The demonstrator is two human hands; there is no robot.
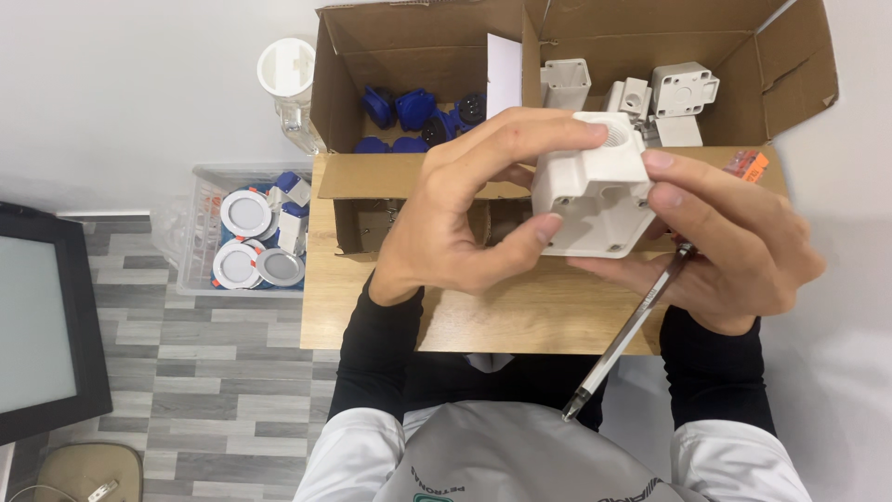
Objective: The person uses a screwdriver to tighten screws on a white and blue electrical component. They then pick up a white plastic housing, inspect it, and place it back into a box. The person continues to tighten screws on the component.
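Note:
Both hands hold a white plastic box-shaped housing point(595, 191) up in front of me, above a small wooden table point(520, 316). My left hand point(465, 214) pinches its left side between forefinger on top and thumb below. My right hand point(734, 237) cups its right side and underside, and also carries a clear-barrelled pen point(623, 339) that slants down toward my lap. A round threaded opening shows on the housing's top.
An open cardboard box point(567, 56) at the table's far side holds several blue parts point(409, 112) on the left and white housings point(669, 93) on the right. A clear bin point(209, 177) of round white lamp fittings stands on the floor at left, beside a dark screen point(46, 316).

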